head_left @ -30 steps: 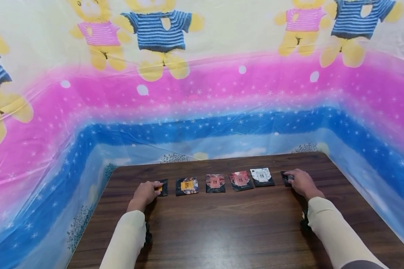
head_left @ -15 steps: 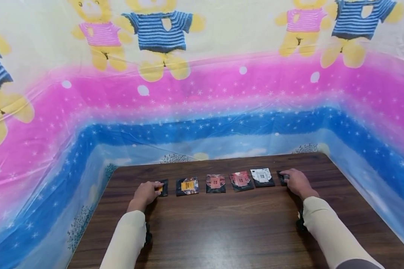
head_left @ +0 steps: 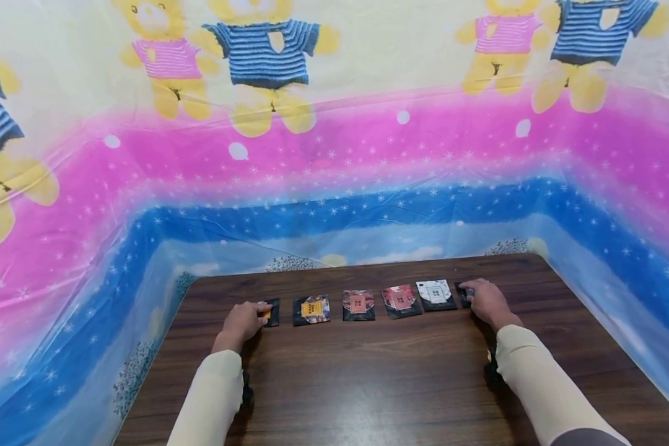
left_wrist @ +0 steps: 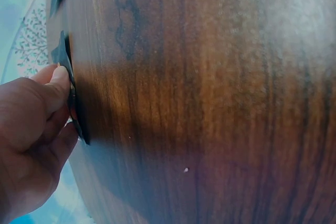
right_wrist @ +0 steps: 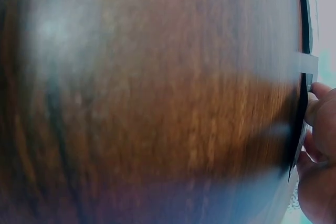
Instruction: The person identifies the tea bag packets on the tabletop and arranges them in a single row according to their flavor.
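Observation:
At the left end of a row of flat sachets, my left hand (head_left: 244,320) pinches a dark sachet with an orange label (head_left: 273,312), which lies on the table. The left wrist view shows thumb and fingers against this sachet (left_wrist: 72,98), seen edge-on. On the right, my right hand (head_left: 487,301) holds another dark sachet (head_left: 461,295) by thumb and fingers, mostly covered by the hand. Close to its left lies a white-and-black sachet (head_left: 436,293). In the right wrist view, the fingers (right_wrist: 314,109) are at the sachet's edge.
Between the hands lie a yellow-labelled sachet (head_left: 311,309), a pink-labelled sachet (head_left: 358,304) and a red sachet (head_left: 401,300). All rest on a brown wooden table (head_left: 368,378). A printed cloth with bears (head_left: 312,161) hangs around the table's back and sides.
My right hand has slid its dark sachet leftward, narrowing the gap to the white-and-black one. The left hand and the other sachets have stayed put.

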Tool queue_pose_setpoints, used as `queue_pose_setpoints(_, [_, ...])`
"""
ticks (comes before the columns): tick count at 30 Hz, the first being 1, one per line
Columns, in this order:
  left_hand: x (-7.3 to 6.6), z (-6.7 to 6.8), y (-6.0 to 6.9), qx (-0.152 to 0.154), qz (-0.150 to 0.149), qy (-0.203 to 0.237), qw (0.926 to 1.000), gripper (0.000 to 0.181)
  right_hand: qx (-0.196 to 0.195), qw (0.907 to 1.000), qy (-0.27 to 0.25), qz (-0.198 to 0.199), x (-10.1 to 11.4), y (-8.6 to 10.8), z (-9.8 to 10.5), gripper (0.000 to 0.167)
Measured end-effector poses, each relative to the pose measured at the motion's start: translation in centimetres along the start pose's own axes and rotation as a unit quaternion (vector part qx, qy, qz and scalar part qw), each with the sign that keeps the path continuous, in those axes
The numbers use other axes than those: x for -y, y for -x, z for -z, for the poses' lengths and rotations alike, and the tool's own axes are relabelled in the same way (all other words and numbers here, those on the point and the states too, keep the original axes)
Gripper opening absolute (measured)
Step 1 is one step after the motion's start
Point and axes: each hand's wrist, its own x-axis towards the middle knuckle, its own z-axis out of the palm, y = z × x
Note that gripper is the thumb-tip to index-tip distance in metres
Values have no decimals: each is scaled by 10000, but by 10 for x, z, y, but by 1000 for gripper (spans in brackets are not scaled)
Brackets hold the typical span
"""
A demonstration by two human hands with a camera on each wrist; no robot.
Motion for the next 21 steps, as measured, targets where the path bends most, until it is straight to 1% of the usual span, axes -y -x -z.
queue_pose_setpoints(4, [-2, -1, 2, -43, 17, 12, 10000, 45, 19, 10000, -84, 47, 1, 1, 2, 39])
queue_pose_setpoints(9, [-3, -2, 3, -38, -2, 23, 10000, 44, 95, 9998, -59, 137, 1, 6, 2, 39])
queue_pose_setpoints(11, [-3, -3, 3, -101, -38, -35, 9999, 44, 82, 9998, -95, 153, 2, 6, 2, 39])
queue_pose_setpoints(14, [-4, -4, 3, -233, -99, -185, 9995, 43, -15, 9994, -29, 334, 5, 5, 3, 40])
queue_pose_setpoints(17, [-6, -5, 2, -266, -315, -500, 9979, 41, -141, 9982, 229, 540, 7, 5, 2, 42])
queue_pose_setpoints(19, [-8, -4, 2, -237, -523, -670, 9961, 41, -269, 9964, 468, 656, 9, 5, 1, 40])
queue_pose_setpoints(21, [-9, -2, 1, -232, -693, -812, 9940, 41, -445, 9945, 581, 751, 13, 4, 0, 38])
